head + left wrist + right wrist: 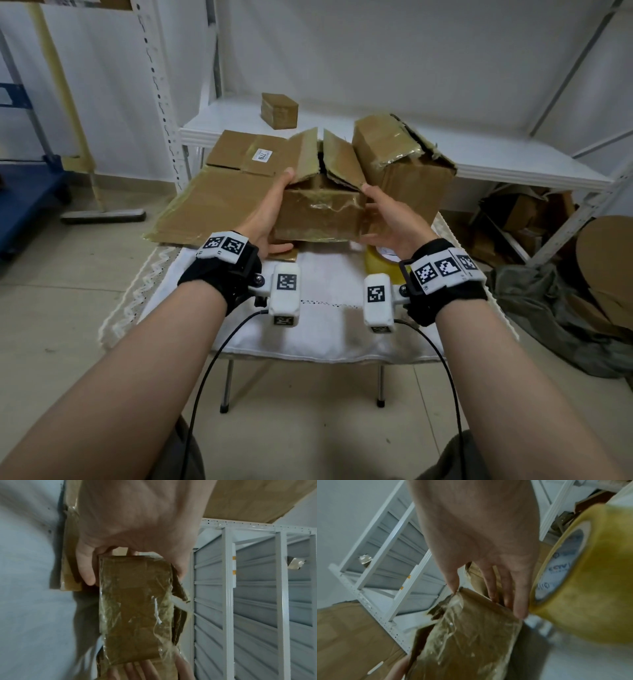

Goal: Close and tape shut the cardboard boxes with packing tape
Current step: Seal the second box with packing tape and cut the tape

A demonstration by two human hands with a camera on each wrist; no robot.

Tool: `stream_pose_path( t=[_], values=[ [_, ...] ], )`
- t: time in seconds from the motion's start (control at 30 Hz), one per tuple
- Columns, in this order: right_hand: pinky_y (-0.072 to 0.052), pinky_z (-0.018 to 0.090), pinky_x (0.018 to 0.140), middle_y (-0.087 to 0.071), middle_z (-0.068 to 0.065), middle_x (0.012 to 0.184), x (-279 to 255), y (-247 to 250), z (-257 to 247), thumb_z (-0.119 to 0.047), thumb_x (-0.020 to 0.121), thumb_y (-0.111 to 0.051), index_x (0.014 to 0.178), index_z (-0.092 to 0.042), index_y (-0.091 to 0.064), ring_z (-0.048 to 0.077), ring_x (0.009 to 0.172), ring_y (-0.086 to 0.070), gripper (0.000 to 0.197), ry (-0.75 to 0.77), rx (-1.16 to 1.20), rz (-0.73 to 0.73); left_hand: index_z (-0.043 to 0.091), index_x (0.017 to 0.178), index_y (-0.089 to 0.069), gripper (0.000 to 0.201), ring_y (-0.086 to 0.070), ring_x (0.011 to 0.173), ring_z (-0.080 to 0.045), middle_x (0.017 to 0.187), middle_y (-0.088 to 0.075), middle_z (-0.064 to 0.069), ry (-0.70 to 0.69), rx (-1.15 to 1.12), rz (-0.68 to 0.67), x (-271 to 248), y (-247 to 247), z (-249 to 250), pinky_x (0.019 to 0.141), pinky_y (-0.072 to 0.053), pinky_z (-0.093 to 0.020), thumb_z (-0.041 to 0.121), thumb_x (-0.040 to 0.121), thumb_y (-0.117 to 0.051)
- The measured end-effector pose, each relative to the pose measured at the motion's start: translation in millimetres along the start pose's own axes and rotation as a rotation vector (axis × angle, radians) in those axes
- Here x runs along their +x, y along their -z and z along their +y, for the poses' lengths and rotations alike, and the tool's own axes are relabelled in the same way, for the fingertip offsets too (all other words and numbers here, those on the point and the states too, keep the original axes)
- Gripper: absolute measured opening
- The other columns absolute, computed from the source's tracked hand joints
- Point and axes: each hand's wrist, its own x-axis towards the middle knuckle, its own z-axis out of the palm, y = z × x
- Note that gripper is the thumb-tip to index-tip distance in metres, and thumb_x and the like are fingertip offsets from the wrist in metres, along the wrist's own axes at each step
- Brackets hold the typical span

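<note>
A worn cardboard box (318, 212), wrapped in old crinkled tape, is between both hands over the far part of the table. Its two top flaps (329, 157) stand half open in a peak. My left hand (270, 216) grips the box's left end, with the thumb (87, 572) on the near face and the fingers round the far side. My right hand (387, 219) grips the right end, its thumb (453, 582) at the top corner and its fingers behind. A yellow packing tape roll (380, 263) lies on the cloth just under my right wrist, looming large in the right wrist view (590, 574).
A bigger, torn box (404, 164) stands right behind the held one. Flattened cardboard (219, 198) leans over the table's far left. A small box (279, 110) sits on the white shelf (513, 171). The cloth-covered folding table (325, 332) has bare cloth near me.
</note>
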Motion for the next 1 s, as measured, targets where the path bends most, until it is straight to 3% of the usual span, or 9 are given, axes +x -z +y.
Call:
stream_pose_path(
  t=[0.07,0.17,0.23,0.33,0.47,0.63,0.77,0.87,1.0],
  values=[
    [-0.061,0.033,0.080,-0.070,0.009,0.106,-0.3,12.3,-2.0,-0.041,0.092,-0.067,0.112,-0.003,-0.068,0.021,0.091,-0.068,0.043,0.020,-0.050,0.092,0.033,0.120,-0.058,0.063,-0.064,0.107,-0.018,0.117,-0.068,0.002,0.018,0.004,-0.007,2.1,-2.8,-0.2,0.096,-0.052,-0.043,0.076,0.074,-0.060],
    [-0.054,0.028,0.062,-0.058,0.006,0.091,6.7,30.7,-4.9,-0.033,0.086,-0.070,0.095,-0.009,-0.065,0.020,0.077,-0.056,0.026,0.109,0.048,0.349,0.033,0.116,-0.061,0.054,-0.063,0.107,-0.017,0.116,-0.067,0.002,0.024,0.054,-0.022,3.6,-8.3,-2.2,0.095,-0.053,-0.041,0.069,0.077,-0.064],
    [-0.045,0.032,0.074,-0.045,0.005,0.104,12.7,40.2,-6.1,-0.041,0.075,-0.075,0.092,-0.017,-0.051,0.020,0.088,-0.047,0.039,0.155,0.053,0.576,0.034,0.114,-0.061,0.052,-0.062,0.108,-0.018,0.117,-0.066,0.002,0.030,0.057,-0.016,5.8,-11.1,-2.6,0.094,-0.053,-0.041,0.067,0.075,-0.065],
    [-0.037,0.033,0.091,-0.026,0.010,0.141,16.2,48.8,-5.0,-0.035,0.078,-0.080,0.129,-0.021,-0.038,0.028,0.125,-0.034,0.067,0.190,-0.038,0.760,0.033,0.107,-0.061,0.047,-0.063,0.106,-0.018,0.112,-0.067,0.002,0.040,0.047,-0.004,9.4,-14.1,-2.7,0.094,-0.053,-0.041,0.066,0.073,-0.066],
    [-0.031,0.055,0.115,0.002,0.016,0.163,23.6,47.5,-4.2,-0.044,0.067,-0.090,0.158,-0.038,-0.006,0.042,0.148,-0.014,0.124,0.264,-0.108,0.694,0.029,0.106,-0.059,0.046,-0.065,0.099,-0.017,0.100,-0.069,0.001,0.041,0.050,0.005,15.2,-17.2,-3.4,0.095,-0.052,-0.041,0.062,0.075,-0.064],
    [-0.011,0.071,0.118,0.026,0.019,0.164,35.3,31.1,-11.9,-0.059,0.061,-0.089,0.159,-0.043,0.006,0.049,0.152,0.010,0.137,0.250,-0.256,0.605,0.030,0.102,-0.059,0.042,-0.063,0.100,-0.017,0.102,-0.067,0.001,0.051,0.058,0.003,17.0,-18.8,-3.7,0.096,-0.052,-0.040,0.062,0.075,-0.063],
    [-0.015,0.070,0.118,0.021,0.024,0.164,51.2,26.2,-15.2,-0.059,0.060,-0.089,0.157,-0.038,-0.007,0.051,0.151,0.006,0.129,0.193,-0.278,0.619,0.029,0.101,-0.060,0.043,-0.064,0.100,-0.017,0.100,-0.066,0.000,0.052,0.063,0.002,19.6,-17.2,-4.0,0.095,-0.052,-0.040,0.063,0.074,-0.062],
    [-0.027,0.066,0.115,0.000,0.026,0.161,58.2,23.8,-13.6,-0.051,0.062,-0.090,0.149,-0.034,-0.019,0.050,0.148,-0.010,0.114,0.188,-0.294,0.690,0.029,0.099,-0.060,0.041,-0.063,0.099,-0.017,0.098,-0.066,0.000,0.052,0.049,0.002,20.6,-18.2,-3.8,0.094,-0.052,-0.039,0.063,0.075,-0.062],
    [-0.039,0.041,0.086,-0.024,0.019,0.143,57.9,25.9,-14.1,-0.043,0.064,-0.088,0.139,-0.028,-0.029,0.042,0.130,-0.033,0.097,0.219,-0.276,0.762,0.031,0.100,-0.059,0.041,-0.062,0.099,-0.016,0.099,-0.065,0.001,0.042,0.007,0.027,21.7,-17.4,-0.8,0.092,-0.051,-0.039,0.063,0.075,-0.061]
  ],
)
